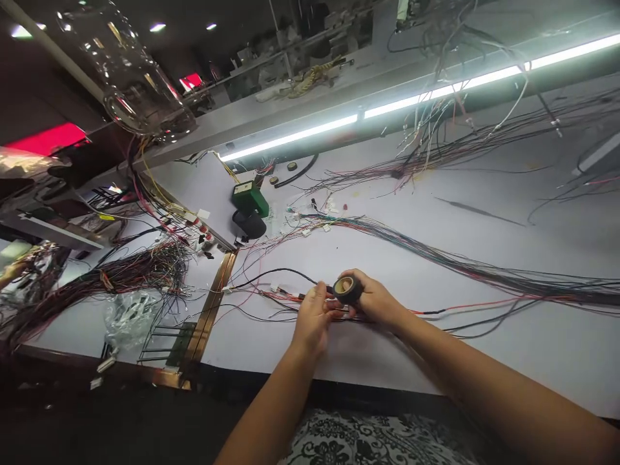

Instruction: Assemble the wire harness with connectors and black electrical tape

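Close together over the white table, both of my hands are at a bundle of thin wires. My left hand has its fingers closed on the wires, with red and black strands coming out to its left. A roll of black tape with a tan core is in my right hand, its fingers wrapped round the roll's right side. The roll touches the bundle beside my left fingertips. Red and black wires run off to the right from behind my right hand.
Behind my hands a long wire bundle crosses the table. A green box and a black cylinder stand at the back left. Tangled wires and a clear plastic bag lie left of a copper-coloured strip.
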`<action>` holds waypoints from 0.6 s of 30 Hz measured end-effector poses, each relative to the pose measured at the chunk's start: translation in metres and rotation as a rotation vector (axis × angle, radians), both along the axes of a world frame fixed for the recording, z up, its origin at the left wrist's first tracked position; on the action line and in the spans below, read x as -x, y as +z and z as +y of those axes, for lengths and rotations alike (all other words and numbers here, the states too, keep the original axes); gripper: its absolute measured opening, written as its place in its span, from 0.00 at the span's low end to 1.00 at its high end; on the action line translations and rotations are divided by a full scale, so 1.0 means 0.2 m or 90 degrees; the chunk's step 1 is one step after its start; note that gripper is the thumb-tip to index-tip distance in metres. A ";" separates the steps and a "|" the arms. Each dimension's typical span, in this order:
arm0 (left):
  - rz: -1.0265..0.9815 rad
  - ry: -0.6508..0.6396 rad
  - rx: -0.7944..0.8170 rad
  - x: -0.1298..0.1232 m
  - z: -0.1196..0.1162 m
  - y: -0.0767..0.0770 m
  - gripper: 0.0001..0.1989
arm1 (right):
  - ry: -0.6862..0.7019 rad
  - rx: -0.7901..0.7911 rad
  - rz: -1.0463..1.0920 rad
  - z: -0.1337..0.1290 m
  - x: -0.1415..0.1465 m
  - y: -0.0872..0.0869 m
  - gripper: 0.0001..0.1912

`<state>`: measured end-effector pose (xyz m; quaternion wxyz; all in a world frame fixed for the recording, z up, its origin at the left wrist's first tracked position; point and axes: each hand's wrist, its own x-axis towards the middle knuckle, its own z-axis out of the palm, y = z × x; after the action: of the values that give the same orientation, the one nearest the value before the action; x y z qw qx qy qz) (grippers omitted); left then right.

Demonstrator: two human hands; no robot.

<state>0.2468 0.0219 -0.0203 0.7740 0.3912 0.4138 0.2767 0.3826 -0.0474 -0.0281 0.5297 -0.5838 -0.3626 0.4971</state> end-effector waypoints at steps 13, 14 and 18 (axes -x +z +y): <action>0.125 -0.259 -0.741 0.03 0.11 0.14 0.18 | 0.033 0.117 0.032 0.10 -0.06 0.01 0.12; 0.115 -0.293 -0.766 0.02 0.13 0.16 0.18 | 0.057 0.115 0.020 0.10 -0.06 0.02 0.10; 0.168 -0.291 -0.767 -0.01 0.16 0.20 0.17 | 0.028 0.036 -0.041 0.04 -0.05 0.06 0.21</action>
<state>0.2496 0.0547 0.0195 0.4016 0.8649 0.1845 0.2379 0.3929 -0.0403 -0.0161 0.4898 -0.6063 -0.3779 0.4997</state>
